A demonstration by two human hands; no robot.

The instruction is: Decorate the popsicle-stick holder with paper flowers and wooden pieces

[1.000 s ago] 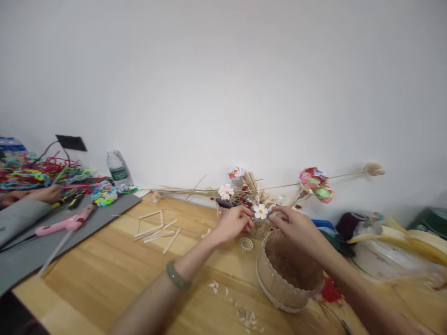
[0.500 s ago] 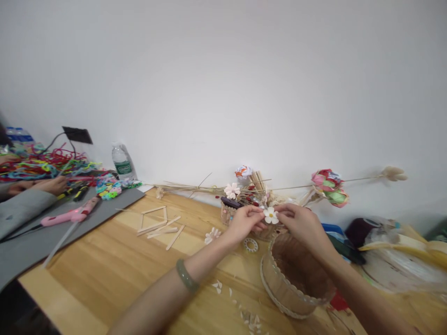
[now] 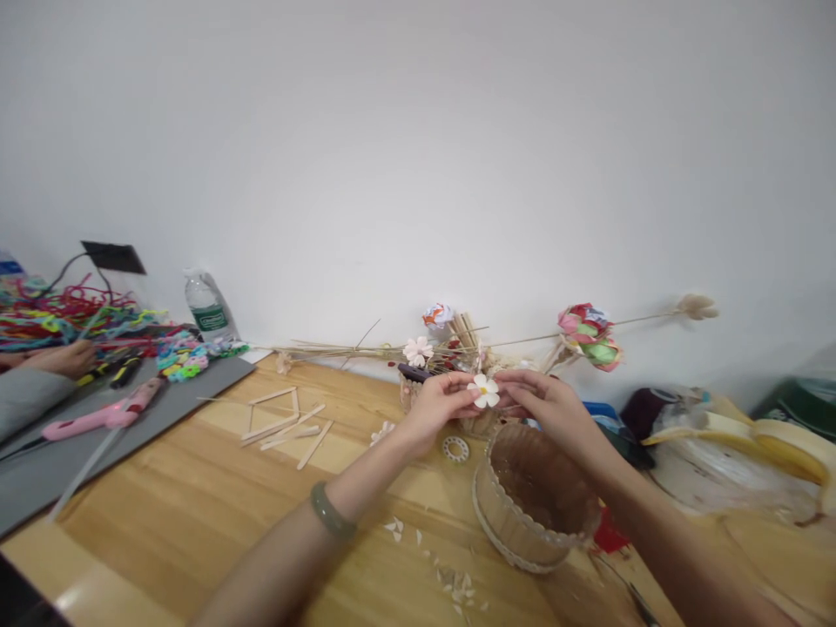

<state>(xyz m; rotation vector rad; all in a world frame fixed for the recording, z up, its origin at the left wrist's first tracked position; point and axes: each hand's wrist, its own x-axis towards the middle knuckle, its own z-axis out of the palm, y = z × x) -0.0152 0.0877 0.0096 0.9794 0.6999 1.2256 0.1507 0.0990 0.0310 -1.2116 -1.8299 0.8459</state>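
Observation:
Between my two hands is a small white flower (image 3: 484,392) with a yellow centre, its face towards me. My left hand (image 3: 434,407) pinches its left petals between thumb and fingers. Against its right edge, my right hand (image 3: 541,398) is closed with its fingertips at the petals. Below my right hand stands a round brown basket (image 3: 497,514) with a scalloped rim, its inside visible. A white ring with holes (image 3: 455,449) lies left of the basket, and another white flower (image 3: 382,433) is partly hidden behind my left wrist.
Dried stems and a pink-white flower (image 3: 418,352) lie along the wall. Wooden sticks (image 3: 279,428) and white chips (image 3: 457,585) are scattered on the table. At left are a pink glue gun (image 3: 104,418), a water bottle (image 3: 207,306) and another person's hand (image 3: 69,359).
The view has shifted slightly right, so things appear farther left. Both hands stay at the white flower, which has turned a little. The other person's hand remains by the coloured strands.

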